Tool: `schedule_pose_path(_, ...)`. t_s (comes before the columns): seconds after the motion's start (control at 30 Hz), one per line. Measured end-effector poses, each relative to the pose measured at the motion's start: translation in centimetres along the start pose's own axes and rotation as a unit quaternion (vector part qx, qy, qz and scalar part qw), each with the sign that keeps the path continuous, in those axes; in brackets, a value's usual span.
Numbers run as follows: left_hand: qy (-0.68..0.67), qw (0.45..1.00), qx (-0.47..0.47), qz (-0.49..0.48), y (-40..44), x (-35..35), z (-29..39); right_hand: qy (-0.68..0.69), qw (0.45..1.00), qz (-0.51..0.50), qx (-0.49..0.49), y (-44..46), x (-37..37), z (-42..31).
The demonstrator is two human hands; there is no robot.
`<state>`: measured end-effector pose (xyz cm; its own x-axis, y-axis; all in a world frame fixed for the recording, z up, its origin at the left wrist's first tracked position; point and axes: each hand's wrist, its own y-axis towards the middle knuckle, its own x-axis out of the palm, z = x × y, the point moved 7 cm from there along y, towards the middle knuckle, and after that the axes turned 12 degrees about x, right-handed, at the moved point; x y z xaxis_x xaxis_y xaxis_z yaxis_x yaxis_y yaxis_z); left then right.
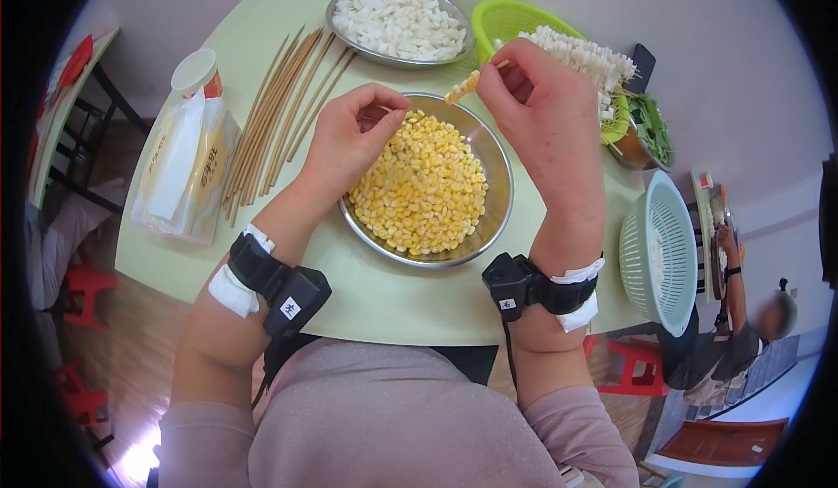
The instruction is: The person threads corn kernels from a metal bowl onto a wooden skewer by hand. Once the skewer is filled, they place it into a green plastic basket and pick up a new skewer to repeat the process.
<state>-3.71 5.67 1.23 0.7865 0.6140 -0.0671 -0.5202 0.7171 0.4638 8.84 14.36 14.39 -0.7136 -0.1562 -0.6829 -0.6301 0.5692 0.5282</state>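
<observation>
Stools (pixel 85 298), red ones, stand on the floor at the left, beyond the edge of a pale green table (pixel 397 306). On that side of the table sits a tissue pack (pixel 205 174), with a paper cup (pixel 194 73) just behind it. Next come thin brown sticks (pixel 272 111), laid side by side in a loose, slanting bundle.

The left hand (pixel 356 132) is held over the near-left rim area of a metal bowl (pixel 497 182), fingers curled and thumb tip drawn in close to them; whether anything is pinched there, I cannot tell. Yellow corn kernels (pixel 423 195) are heaped inside the bowl. Behind it, an oval dish (pixel 397 60) holds chopped white pieces (pixel 397 21).

The right hand (pixel 546 104), raised above the bowl's right side, pinches a corn skewer (pixel 463 88) between thumb and fingers, its kernel-covered end pointing down toward the left.

Farther right, a lime-green basket (pixel 511 18) carries white skewers (pixel 580 56). Beside them are a phone (pixel 642 63), green leaves (pixel 648 128) and a pale green colander (pixel 640 257).
</observation>
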Motion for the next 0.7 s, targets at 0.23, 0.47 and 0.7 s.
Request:
schedule_pose_path(0.23, 0.008, 1.000, 0.003, -0.001, 0.15, 0.05, -0.13, 0.003, 1.000, -0.002, 0.005, 0.00, -0.49, -0.16)
schedule_pose_path(0.47, 0.014, 1.000, 0.001, 0.000, 0.08, 0.07, 0.15, 0.024, 1.000, 0.003, -0.009, -0.04, -0.39, -0.30)
schedule_pose_path(0.7, 0.019, 1.000, 0.007, 0.002, 0.10, 0.04, 0.14, -0.010, 1.000, 0.002, -0.020, -0.08, -0.09, -0.34)
